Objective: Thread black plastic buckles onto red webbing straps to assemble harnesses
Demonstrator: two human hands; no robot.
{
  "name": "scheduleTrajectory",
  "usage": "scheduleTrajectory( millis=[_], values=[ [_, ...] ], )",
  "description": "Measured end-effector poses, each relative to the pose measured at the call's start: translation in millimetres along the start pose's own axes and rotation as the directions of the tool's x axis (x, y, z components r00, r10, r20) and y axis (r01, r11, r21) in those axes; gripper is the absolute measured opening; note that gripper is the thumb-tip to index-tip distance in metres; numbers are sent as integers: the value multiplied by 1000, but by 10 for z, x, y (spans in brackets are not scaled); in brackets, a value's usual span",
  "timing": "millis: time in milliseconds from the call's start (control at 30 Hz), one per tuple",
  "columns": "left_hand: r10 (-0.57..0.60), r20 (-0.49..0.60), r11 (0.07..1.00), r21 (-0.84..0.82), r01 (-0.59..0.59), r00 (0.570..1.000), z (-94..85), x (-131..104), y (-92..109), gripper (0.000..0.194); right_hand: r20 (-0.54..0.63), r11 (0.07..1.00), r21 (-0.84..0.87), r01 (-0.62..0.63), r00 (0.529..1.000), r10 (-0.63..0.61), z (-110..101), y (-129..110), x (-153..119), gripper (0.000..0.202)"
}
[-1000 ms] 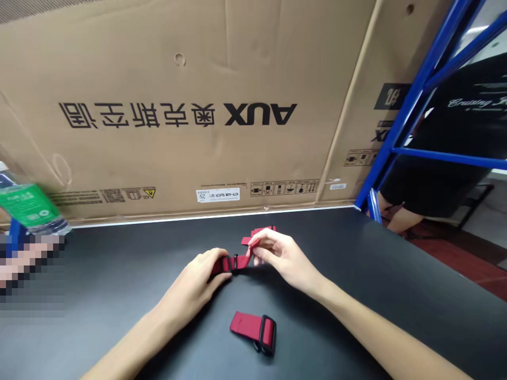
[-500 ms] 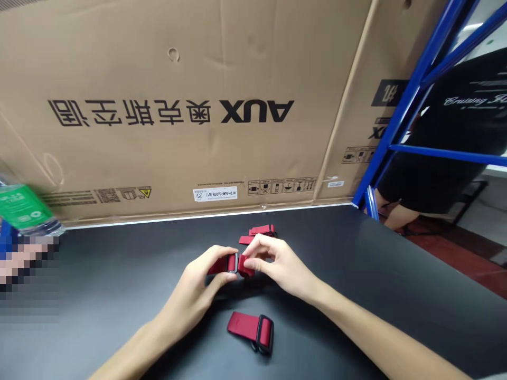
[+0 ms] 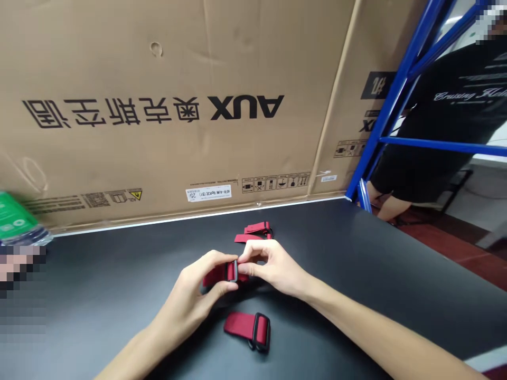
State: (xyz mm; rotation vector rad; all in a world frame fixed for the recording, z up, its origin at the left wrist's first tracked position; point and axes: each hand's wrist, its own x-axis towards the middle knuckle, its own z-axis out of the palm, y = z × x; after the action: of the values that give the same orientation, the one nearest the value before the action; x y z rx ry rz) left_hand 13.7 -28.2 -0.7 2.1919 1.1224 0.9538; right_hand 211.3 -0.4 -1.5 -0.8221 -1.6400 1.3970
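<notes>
Brown cardboard point(image 3: 170, 153) stands like a wall behind the work, its big black letters upside down, with a white sticker point(image 3: 208, 193) low on its face. Before it spreads a smooth black table point(image 3: 119, 285). At the right rises a blue metal frame point(image 3: 386, 113), and beyond that is a person in black clothes point(image 3: 443, 124). A bottle with a green label point(image 3: 16, 219) shows at the left edge.

Near the middle of the table, between the two hands, is a dark red strap point(image 3: 214, 275), flat and woven-looking, threaded through a black buckle point(image 3: 236, 271) that stands on edge, its rim catching a greyish shine. The left hand point(image 3: 193, 285) has thumb and fingers curved around the strap, gripping it at the buckle from above and below. The right hand point(image 3: 279, 266) pinches the strap between thumb and forefinger on the buckle's other side, close against it; the fingers hide much of this part.

Nearer the wearer lies a loose red strap point(image 3: 240, 323), flat with a rounded end, a rectangular black buckle at its right. Just beyond the right hand are more red straps point(image 3: 256, 228), folded and partly overlapping, with a bit of black fitting at their right end.
</notes>
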Motion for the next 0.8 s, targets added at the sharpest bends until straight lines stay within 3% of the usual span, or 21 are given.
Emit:
scheduleTrajectory(
  millis=[300, 433, 567, 667, 800],
  values=[
    [-82, -42, 995, -62, 79, 996, -31, 33, 75, 25, -3, 984, 176, -34, 999, 35, 76, 106, -15, 42],
    [-78, -57, 995, -61, 75, 995, 9, 21, 67, 25, -9, 984, 180, -3, 1000, 5, 122, 130, -36, 40],
    [-16, -80, 999, 42, 19, 997, 69, -13, 24, 17, -10, 992, -32, 121, 993, -122, 124, 72, -50, 25],
    [62, -90, 989, 141, -49, 994, 96, -39, -14, 17, 29, 925, -295, 240, 970, -242, 122, 34, -62, 13],
    [127, -106, 964, 249, -97, 986, 128, -44, -14, 19, 36, 843, -440, 310, 944, -328, 110, 39, -80, 13]
  ],
)
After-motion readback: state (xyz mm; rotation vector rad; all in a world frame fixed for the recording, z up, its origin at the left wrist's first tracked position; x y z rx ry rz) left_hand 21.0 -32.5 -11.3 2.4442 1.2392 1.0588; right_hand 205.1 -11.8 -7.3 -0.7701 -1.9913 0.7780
